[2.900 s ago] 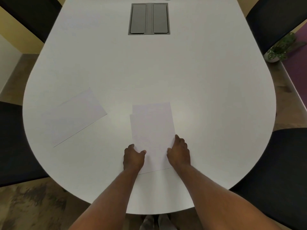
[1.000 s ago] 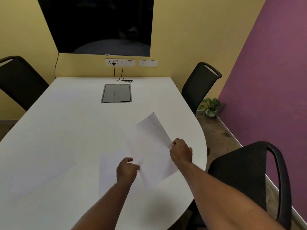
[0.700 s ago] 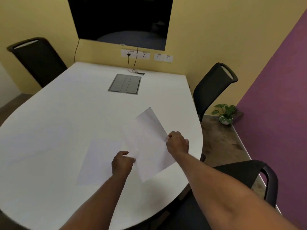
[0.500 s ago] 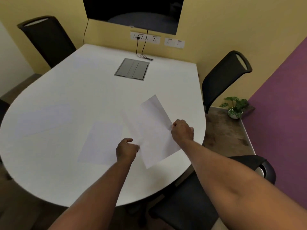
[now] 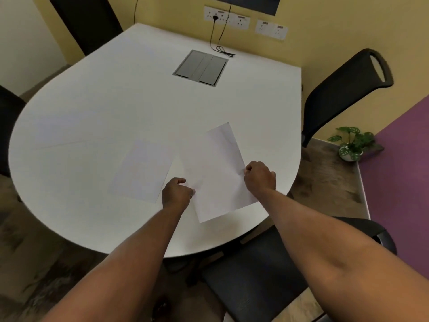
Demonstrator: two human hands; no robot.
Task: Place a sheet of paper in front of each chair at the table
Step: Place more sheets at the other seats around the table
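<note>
Both hands hold one white sheet of paper (image 5: 217,173) just over the near right part of the white table (image 5: 130,105). My left hand (image 5: 177,193) pinches its left edge and my right hand (image 5: 260,177) grips its right edge. The sheet is angled, far corner pointing away. A second sheet (image 5: 142,169) lies flat on the table to the left of my left hand. A third sheet (image 5: 60,147) shows faintly near the left rim. A black chair (image 5: 262,273) stands below my right arm at the table's near right.
Another black chair (image 5: 346,87) stands at the table's right side, one (image 5: 88,22) at the far left, and one (image 5: 8,126) at the left edge. A grey cable hatch (image 5: 200,67) sits in the tabletop. A potted plant (image 5: 350,145) is on the floor right.
I lifted one sheet off the sheet in front of me and carried it to the right. My view swung right and down, toward the near right chair. One sheet stayed flat on the table.
</note>
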